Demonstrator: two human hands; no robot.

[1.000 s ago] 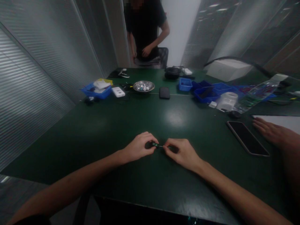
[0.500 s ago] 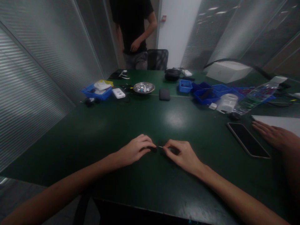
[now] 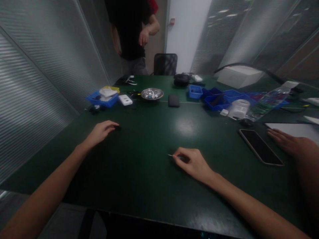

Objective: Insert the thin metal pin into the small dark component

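My left hand [image 3: 101, 132] is over the left part of the dark green table [image 3: 139, 186]. Its fingertips are closed on a small black piece [image 3: 118, 127], too dark to make out its kind. Thumb and forefinger of my right hand [image 3: 193, 162] pinch a thin silvery pin-like piece [image 3: 170, 155], whose tip points left. Most of that piece is hidden by the fingers. The two hands are well apart.
At right are a phone [image 3: 260, 146] and another person's hand [image 3: 286, 141]. Farther back stand a metal bowl [image 3: 152, 94], a black wallet-like item [image 3: 173, 101], blue trays [image 3: 195, 92] and a plastic bottle [image 3: 271, 101]. A person [image 3: 131, 33] stands behind the table.
My left hand has moved left and away from the right hand, carrying the small black piece. My right hand stays nearly in place. The person at the back has shifted left.
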